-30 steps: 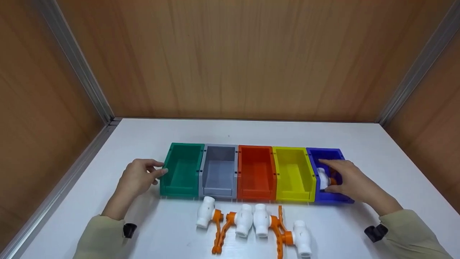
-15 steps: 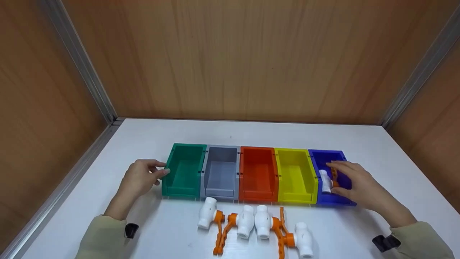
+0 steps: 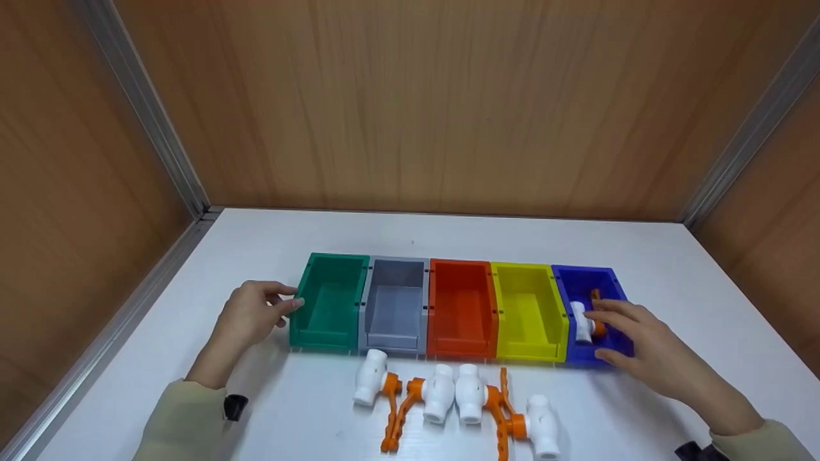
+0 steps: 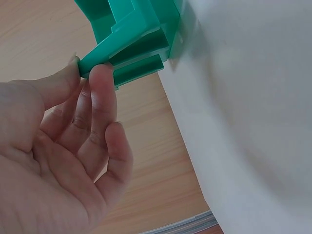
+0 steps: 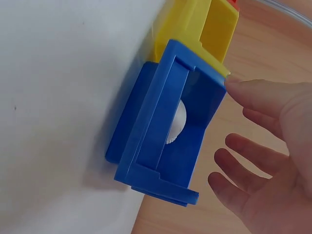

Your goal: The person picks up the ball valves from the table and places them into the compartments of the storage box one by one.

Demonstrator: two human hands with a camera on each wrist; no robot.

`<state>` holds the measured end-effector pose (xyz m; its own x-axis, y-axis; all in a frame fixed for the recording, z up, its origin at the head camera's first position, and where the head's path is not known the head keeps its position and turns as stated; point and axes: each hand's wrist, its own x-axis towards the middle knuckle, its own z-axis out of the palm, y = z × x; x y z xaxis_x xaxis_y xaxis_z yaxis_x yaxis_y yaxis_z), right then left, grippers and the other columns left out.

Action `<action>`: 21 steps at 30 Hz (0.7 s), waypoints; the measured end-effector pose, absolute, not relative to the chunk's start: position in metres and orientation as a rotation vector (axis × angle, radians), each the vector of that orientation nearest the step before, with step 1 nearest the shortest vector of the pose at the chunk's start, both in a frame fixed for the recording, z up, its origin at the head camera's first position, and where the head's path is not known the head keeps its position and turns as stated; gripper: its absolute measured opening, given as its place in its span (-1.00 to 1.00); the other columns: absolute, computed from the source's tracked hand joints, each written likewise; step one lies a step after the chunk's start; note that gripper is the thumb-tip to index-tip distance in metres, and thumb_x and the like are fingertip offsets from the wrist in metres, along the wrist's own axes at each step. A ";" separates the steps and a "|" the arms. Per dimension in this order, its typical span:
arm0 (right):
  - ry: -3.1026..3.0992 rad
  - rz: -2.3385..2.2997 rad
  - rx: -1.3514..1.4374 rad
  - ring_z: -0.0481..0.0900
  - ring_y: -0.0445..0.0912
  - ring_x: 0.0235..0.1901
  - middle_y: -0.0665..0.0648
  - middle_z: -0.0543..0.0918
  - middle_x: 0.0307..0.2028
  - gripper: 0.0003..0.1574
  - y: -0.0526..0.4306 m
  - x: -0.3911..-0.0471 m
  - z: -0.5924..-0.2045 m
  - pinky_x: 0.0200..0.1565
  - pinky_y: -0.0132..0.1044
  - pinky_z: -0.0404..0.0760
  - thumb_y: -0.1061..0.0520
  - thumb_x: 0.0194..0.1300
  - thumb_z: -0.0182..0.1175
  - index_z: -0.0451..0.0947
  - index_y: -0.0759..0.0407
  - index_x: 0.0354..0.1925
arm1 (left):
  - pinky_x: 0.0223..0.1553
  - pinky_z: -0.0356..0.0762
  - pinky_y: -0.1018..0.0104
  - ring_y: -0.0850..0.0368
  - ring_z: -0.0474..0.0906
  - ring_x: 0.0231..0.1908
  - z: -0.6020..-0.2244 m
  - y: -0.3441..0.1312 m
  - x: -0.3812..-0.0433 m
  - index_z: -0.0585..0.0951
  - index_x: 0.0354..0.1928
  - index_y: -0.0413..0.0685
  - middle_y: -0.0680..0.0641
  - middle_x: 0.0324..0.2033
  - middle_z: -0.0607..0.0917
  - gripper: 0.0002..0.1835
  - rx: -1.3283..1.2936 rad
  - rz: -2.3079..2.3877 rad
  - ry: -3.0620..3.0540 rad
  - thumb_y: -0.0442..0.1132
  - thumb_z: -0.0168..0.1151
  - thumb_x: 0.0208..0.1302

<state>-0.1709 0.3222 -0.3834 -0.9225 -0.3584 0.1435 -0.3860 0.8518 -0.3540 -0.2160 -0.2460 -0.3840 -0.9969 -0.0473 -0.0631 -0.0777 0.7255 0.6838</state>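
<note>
Right hand: we see the right hand (image 3: 653, 349) easing back from the valve over the past second; fingers that curved about it then are now spread, thumb apart, holding nothing; whether a tip brushes the valve or the rim, we cannot tell.
White ball valve: the piece (image 3: 582, 322) lies in the blue bin (image 3: 586, 278), just left of the right fingertips; its orange lever handle (image 3: 599, 329) points back toward the hand, partly behind the fingers; we judge it let go, its placing done or nearly so.
Loose ball valves: four more (image 3: 438, 396) lie on the white table (image 3: 256, 250), between the hands and nearer the body than either; we find them unmoved, so by our reading this work has reached one valve of five.
Right arm: the forearm comes in behind the hand from the lower right; back of the hand up, fingers pointing left across the bin.
Left hand: unchanged, the left hand (image 3: 246, 320) pinches the outer rim of the green bin (image 3: 330, 301) between thumb and forefinger; we take it to be steadying the row.
</note>
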 end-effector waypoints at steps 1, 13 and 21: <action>-2.965 0.584 0.586 0.28 0.34 0.30 0.29 0.35 0.34 -0.31 0.320 -0.169 -0.383 0.14 0.34 0.37 0.16 0.19 0.45 0.50 0.12 0.27 | -0.42 0.52 0.26 0.08 0.65 -0.37 -0.384 -0.246 -0.216 0.62 0.16 -0.22 -0.12 -0.29 0.63 -0.60 -0.105 1.143 2.880 -0.15 0.29 0.38; -2.951 0.479 0.684 0.44 0.18 0.23 0.13 0.47 0.26 -0.44 0.296 -0.148 -0.388 0.06 0.12 0.55 0.11 0.14 0.49 0.62 -0.08 0.13 | -0.42 0.50 0.25 0.10 0.66 -0.38 -0.383 -0.245 -0.216 0.64 0.15 -0.20 -0.11 -0.30 0.64 -0.60 -0.121 1.136 2.889 -0.15 0.31 0.37; -3.042 0.613 0.759 0.47 0.08 0.23 0.02 0.46 0.26 -0.48 0.281 -0.138 -0.389 0.09 0.02 0.54 -0.05 0.22 0.43 0.58 -0.22 0.14 | -0.40 0.51 0.25 0.10 0.65 -0.37 -0.382 -0.245 -0.216 0.64 0.16 -0.19 -0.11 -0.29 0.64 -0.60 -0.150 1.142 2.875 -0.15 0.31 0.37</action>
<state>-0.1378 0.2814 -0.3888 -0.8858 -0.4622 0.0410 -0.4420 0.8136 -0.3777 -0.2158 -0.2449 -0.3824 -0.9943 -0.0734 -0.0767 -0.1060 0.7234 0.6822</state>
